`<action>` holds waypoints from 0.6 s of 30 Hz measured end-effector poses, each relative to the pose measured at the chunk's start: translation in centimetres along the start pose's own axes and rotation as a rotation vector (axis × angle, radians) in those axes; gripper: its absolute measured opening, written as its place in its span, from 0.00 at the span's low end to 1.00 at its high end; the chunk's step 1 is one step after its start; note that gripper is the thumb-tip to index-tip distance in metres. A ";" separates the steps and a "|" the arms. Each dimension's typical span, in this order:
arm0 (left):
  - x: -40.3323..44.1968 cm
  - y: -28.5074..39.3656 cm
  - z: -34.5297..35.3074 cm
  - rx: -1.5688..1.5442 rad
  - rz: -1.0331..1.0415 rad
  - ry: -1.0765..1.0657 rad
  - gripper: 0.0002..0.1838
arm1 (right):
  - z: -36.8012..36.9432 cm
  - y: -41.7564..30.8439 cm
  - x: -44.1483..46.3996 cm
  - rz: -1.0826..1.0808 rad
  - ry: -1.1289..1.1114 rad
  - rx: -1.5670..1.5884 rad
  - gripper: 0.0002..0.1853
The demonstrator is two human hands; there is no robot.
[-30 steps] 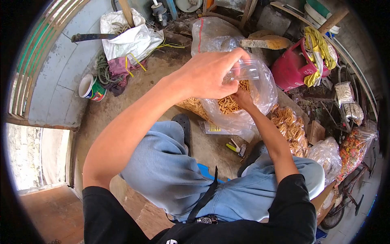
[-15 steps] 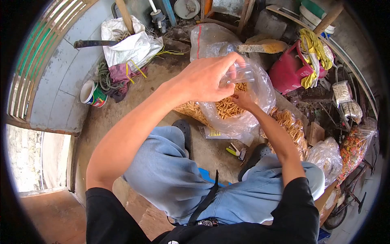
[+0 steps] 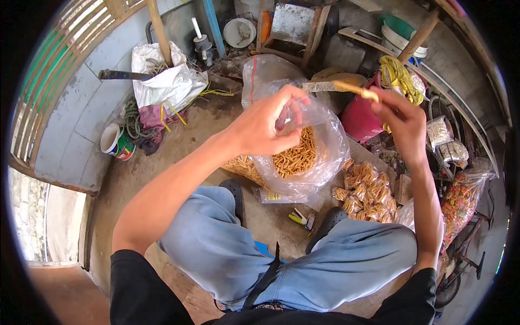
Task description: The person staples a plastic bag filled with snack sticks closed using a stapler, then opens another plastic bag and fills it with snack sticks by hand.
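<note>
My left hand [image 3: 273,122] is raised above a large clear plastic sack [image 3: 330,162] of brown stick snacks [image 3: 295,157]. Its thumb and fingers curl around a small clear plastic bag [image 3: 317,108], whose outline blends with the sack behind. Higher and to the right, my right hand [image 3: 402,122] pinches a golden snack stick [image 3: 355,90] by one end. The stick points left, toward the small bag. On the floor between my feet lies a green and black stapler [image 3: 297,216].
Filled snack packets [image 3: 368,192] are heaped right of the sack. A magenta tub [image 3: 360,116] with yellow cloth stands behind them. To the left are a white woven sack [image 3: 173,81] and a small bucket [image 3: 116,142]. A bag of colourful snacks [image 3: 463,203] sits far right.
My right hand has come out of the large sack and risen to the right with a snack stick. My left hand still holds the small bag. The head view has shifted slightly.
</note>
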State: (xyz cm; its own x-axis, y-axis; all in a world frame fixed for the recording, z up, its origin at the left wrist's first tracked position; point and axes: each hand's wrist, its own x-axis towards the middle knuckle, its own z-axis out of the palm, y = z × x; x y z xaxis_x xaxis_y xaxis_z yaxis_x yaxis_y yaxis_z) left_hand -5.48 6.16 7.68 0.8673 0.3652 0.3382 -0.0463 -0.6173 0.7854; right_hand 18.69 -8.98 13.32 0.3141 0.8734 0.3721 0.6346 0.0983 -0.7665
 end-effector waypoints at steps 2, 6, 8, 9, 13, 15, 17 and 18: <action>0.0 0.4 0.2 -0.027 -0.008 -0.027 0.28 | 0.0 -1.2 -2.5 -0.031 -0.010 0.096 0.15; -0.1 1.0 0.6 -0.044 0.034 -0.034 0.29 | -0.1 -2.2 -3.4 -0.239 -0.060 0.067 0.15; -0.1 1.3 0.5 -0.042 0.050 -0.023 0.30 | -0.2 -2.6 -3.8 -0.280 -0.062 0.028 0.15; -0.1 1.4 0.5 -0.042 0.059 -0.021 0.30 | -0.3 -2.7 -3.9 -0.297 -0.087 0.029 0.15; -0.1 1.6 0.5 -0.014 0.078 -0.023 0.30 | -0.1 -3.0 -3.8 -0.366 -0.144 -0.007 0.14; -0.2 2.0 0.7 0.011 0.086 -0.019 0.30 | 0.4 -3.1 -3.8 -0.364 -0.163 -0.018 0.13; -0.2 2.4 0.8 0.033 0.095 -0.014 0.30 | 1.0 -3.2 -3.9 -0.345 -0.177 -0.017 0.13; -0.1 2.6 0.9 0.039 0.091 -0.015 0.30 | 1.3 -3.3 -3.9 -0.327 -0.194 -0.013 0.13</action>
State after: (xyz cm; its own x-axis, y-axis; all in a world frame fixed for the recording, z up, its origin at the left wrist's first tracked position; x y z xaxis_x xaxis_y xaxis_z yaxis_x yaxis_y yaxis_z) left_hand -5.27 3.90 9.16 0.8679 0.2960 0.3988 -0.1060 -0.6741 0.7310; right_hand 14.39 -12.11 13.72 -0.0454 0.8712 0.4888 0.6886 0.3817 -0.6165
